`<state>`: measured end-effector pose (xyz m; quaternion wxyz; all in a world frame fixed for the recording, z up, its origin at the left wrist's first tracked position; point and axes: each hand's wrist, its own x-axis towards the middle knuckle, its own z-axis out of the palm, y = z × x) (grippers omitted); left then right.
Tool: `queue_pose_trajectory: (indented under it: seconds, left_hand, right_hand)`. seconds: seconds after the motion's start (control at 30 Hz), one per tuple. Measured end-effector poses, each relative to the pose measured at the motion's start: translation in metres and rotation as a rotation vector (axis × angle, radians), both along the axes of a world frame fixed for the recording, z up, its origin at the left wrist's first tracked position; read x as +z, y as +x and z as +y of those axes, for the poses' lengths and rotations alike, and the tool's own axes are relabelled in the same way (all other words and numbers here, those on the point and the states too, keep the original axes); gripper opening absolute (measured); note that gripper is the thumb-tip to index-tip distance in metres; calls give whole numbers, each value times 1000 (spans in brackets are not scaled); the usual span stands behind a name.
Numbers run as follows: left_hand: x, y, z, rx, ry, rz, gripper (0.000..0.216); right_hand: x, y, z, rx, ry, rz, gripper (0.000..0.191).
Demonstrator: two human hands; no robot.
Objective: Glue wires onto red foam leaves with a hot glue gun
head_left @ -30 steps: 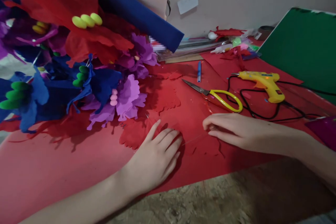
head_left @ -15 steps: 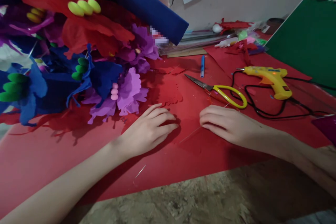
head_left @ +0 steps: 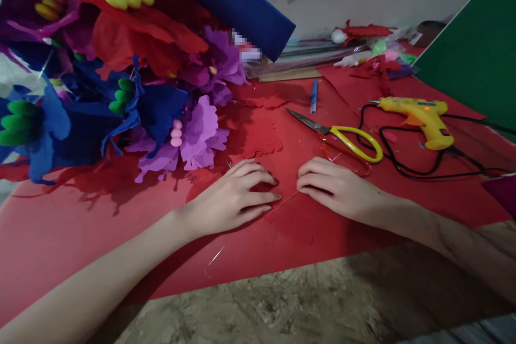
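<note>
My left hand (head_left: 230,199) lies palm down on red sheet material (head_left: 169,263), its fingers stretched and slightly apart. Its fingertips are by the upper side of a thin, straight wire-like strand (head_left: 282,203). The strand's right end runs into my right hand (head_left: 336,188), whose thumb and fingers are pinched together on it. Just beyond my fingers is a scalloped red cut-out piece (head_left: 264,137). Scissors with yellow handles (head_left: 357,142) lie behind my right hand, blades pointing away to the left. A short, thin pale strip (head_left: 216,256) rests nearer the front edge.
Purple, blue and red artificial flowers (head_left: 201,129) crowd the left side. At right are a yellow glue gun (head_left: 423,115) with a looped black cord (head_left: 403,174) and a green board (head_left: 475,43). A blue marker (head_left: 314,97) lies behind the scissors. A blue roll (head_left: 242,5) juts out overhead.
My right hand has moved left with the strand, closer to my left hand. My left fingers have stretched a little toward it. The view has shifted slightly.
</note>
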<state>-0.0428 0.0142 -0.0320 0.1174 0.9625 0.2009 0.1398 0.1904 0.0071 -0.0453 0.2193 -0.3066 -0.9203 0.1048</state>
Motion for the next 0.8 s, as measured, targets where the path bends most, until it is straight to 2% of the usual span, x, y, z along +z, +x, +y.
queue_pose_trajectory:
  seconds: [0.33, 0.8]
  left_hand:
    - [-2, 0, 0, 24, -8, 6, 24]
    - [-3, 0, 0, 31, 2, 13, 26]
  right_hand:
    - [-3, 2, -1, -8, -25, -8, 25]
    - [-1, 1, 0, 21, 42, -6, 24]
